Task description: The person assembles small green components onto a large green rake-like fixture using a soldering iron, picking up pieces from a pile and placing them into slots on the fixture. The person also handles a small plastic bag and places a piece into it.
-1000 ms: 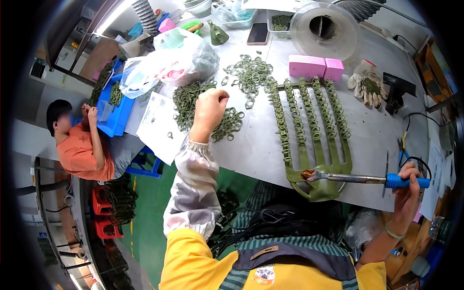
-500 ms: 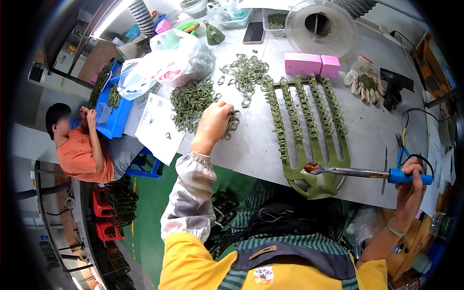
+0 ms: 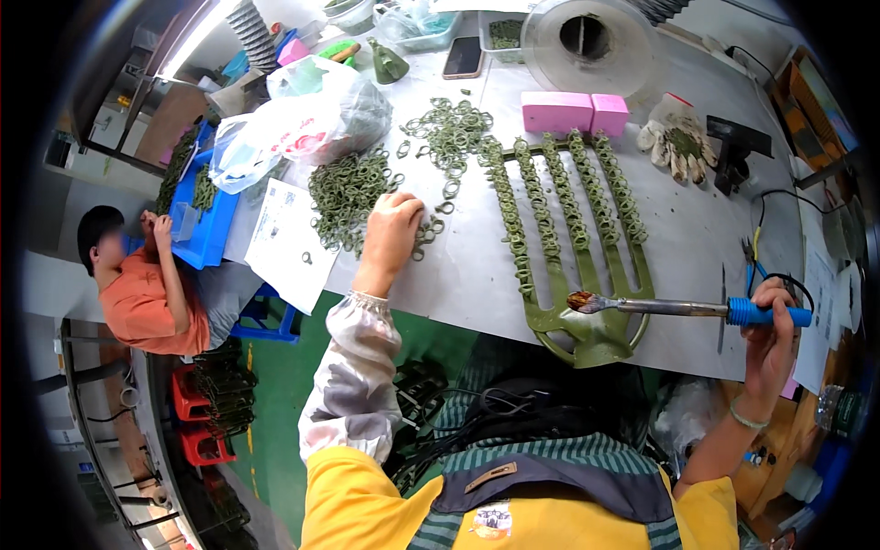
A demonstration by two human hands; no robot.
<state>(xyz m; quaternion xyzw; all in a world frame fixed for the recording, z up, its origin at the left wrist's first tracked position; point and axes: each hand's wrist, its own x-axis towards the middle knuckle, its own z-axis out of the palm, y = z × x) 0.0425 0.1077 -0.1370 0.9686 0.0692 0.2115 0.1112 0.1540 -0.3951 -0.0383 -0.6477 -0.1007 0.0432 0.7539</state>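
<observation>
My left hand (image 3: 391, 231) rests at the right edge of a heap of small green rings (image 3: 346, 197). Its fingers are curled together and point down; whatever lies between the fingertips is hidden. In my right hand (image 3: 772, 330) is a soldering iron (image 3: 678, 308), gripped by its blue handle. The iron lies level, its brown, crusted tip over the near end of a green pronged frame (image 3: 600, 344); whether it touches cannot be told. Rows of green rings (image 3: 570, 197) stand along the frame's bars. A looser cluster of rings (image 3: 449, 128) lies beyond my left hand.
Pink blocks (image 3: 556, 112) stand behind the frame's far end. Stained gloves (image 3: 676, 142) and a black stand (image 3: 736, 151) lie at right. A plastic bag (image 3: 330, 115), printed paper (image 3: 289, 243) and phone (image 3: 463, 59) are also on the table (image 3: 440, 293). A person in orange (image 3: 151, 298) sits at left.
The whole view has shifted slightly. My left hand stays by the rings, its fingers curled a little further down. The soldering iron keeps nearly the same place over the frame.
</observation>
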